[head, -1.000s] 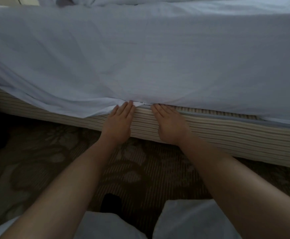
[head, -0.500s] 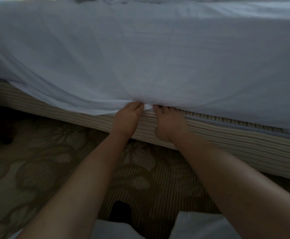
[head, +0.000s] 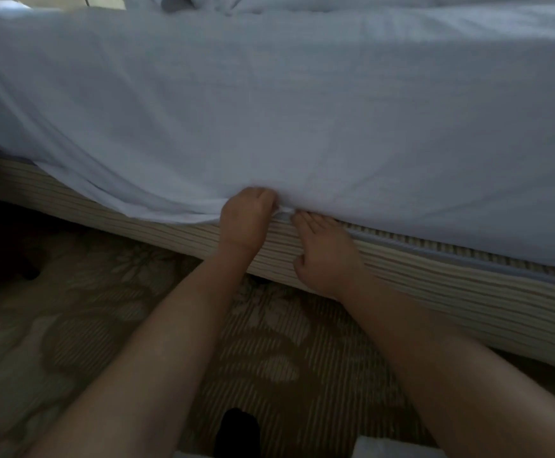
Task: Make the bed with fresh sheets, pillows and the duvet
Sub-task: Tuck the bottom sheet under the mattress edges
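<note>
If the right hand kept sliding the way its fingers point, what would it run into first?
The right hand lies flat on the striped bed base, fingers aimed up at the sheet. It would probably meet the sheet's hanging edge first, then slip under the mattress; depth there is unclear.

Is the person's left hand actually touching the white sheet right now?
Touching. The head view shows the left hand with fingers curled into the sheet at its hanging lower edge, bunching the fabric there.

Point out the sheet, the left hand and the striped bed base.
sheet (head: 302,110), head view, on its draped side.
left hand (head: 246,218), head view, on its back.
striped bed base (head: 467,302), head view, on its side face.
</note>
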### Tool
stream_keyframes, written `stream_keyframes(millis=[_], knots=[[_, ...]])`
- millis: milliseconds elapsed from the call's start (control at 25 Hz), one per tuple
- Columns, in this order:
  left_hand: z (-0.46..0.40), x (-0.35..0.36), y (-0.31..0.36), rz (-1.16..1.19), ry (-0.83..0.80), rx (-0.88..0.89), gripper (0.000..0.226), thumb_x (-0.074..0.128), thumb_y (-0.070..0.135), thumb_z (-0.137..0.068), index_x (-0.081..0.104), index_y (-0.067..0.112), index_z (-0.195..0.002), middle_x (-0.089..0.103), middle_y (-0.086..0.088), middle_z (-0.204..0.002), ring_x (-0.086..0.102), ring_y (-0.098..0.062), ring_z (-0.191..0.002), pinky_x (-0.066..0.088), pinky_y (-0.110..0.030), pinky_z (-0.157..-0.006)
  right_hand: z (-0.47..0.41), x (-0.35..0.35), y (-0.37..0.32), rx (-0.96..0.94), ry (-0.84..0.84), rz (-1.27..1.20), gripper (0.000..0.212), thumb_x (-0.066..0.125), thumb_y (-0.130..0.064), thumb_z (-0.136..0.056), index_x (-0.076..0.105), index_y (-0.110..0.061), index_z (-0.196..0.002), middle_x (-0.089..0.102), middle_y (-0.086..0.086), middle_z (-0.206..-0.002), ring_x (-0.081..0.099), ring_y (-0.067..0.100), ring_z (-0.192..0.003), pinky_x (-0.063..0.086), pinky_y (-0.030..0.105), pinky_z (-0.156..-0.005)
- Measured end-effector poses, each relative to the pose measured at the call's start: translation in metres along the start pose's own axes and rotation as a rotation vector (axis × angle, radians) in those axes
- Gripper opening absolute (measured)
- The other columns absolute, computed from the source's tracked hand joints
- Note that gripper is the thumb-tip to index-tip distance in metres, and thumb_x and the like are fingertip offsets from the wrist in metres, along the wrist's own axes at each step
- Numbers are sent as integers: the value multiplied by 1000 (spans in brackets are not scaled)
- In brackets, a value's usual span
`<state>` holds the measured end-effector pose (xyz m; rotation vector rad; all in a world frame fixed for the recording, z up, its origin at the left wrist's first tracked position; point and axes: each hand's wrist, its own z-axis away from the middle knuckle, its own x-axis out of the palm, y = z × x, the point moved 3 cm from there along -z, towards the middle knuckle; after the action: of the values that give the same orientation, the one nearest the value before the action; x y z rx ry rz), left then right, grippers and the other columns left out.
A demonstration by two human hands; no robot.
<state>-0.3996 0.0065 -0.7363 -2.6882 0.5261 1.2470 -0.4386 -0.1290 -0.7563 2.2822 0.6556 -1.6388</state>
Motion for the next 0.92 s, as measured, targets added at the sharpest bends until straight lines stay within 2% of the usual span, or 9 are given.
stream_keyframes(millis=[120, 280, 360, 400, 480, 560, 680, 800, 920], knots=[[-4, 0, 2, -50, 85, 23, 10, 62, 14, -67, 54, 11, -61, 57, -7, -56, 58, -27, -52, 33, -26, -38, -18, -12, -3, 66, 1, -27, 60, 55, -28, -74, 53, -2, -128, 59, 14, -126, 57, 28, -114, 43, 33, -96], [1, -11, 8, -126, 58, -50, 23, 78, 11, -57, 55, 10, -62, 56, -6, -52, 55, -26, -45, 23, -21, -40, -15, -13, -7, 53, -105, -33, 76, 63, -29, -79, 31, -9, -145, 40, 8, -146, 39, 23, -131, 27, 29, -107], [7, -17, 1, -27, 74, -25, 6, 64, 11, -72, 60, 7, -70, 60, -9, -58, 59, -29, -50, 33, -25, -40, -4, -15, -7, 7, -118, 6, 84, 63, -28, -80, 21, -7, -150, 30, 8, -152, 31, 22, -137, 17, 26, -112], [8, -20, -5, 41, 53, -81, 7, 60, 12, -79, 63, 6, -80, 65, -11, -68, 63, -31, -62, 41, -31, -47, 1, -16, -8, 1, -124, 22, 84, 61, -28, -82, 17, -7, -150, 26, 7, -154, 28, 22, -139, 14, 25, -113], [7, -22, -15, 122, -94, -236, 16, 60, 20, -88, 66, 7, -95, 69, -10, -92, 63, -30, -88, 47, -36, -67, 4, -18, -11, 4, -115, 50, 83, 58, -29, -85, 14, -4, -150, 23, 9, -156, 25, 22, -140, 13, 27, -115], [2, -22, -21, 127, -142, -359, 20, 63, 27, -87, 68, 9, -94, 68, -9, -97, 60, -27, -96, 48, -34, -75, 5, -17, -13, 10, -101, 26, 81, 57, -28, -83, 20, 1, -148, 26, 14, -154, 28, 26, -140, 15, 32, -117], [-7, -20, -25, 111, -131, -447, 24, 66, 36, -83, 72, 13, -87, 70, -5, -96, 62, -23, -96, 50, -31, -75, -1, -10, -9, -22, -84, 3, 79, 57, -26, -76, 31, 5, -144, 35, 21, -148, 38, 34, -134, 21, 38, -114], [-16, -11, -36, 113, -140, -559, 34, 71, 47, -74, 73, 15, -83, 70, -5, -93, 64, -23, -93, 51, -29, -74, -19, -6, -14, -39, -86, -3, 77, 61, -23, -81, 28, -3, -147, 37, 12, -149, 39, 27, -133, 25, 31, -109], [-20, -4, -41, 186, -138, -715, 31, 74, 45, -68, 70, 16, -78, 70, -4, -89, 65, -22, -90, 50, -27, -71, -35, -2, -19, -54, -62, -21, 79, 60, -23, -80, 25, -5, -148, 35, 10, -150, 37, 24, -134, 25, 29, -109]])
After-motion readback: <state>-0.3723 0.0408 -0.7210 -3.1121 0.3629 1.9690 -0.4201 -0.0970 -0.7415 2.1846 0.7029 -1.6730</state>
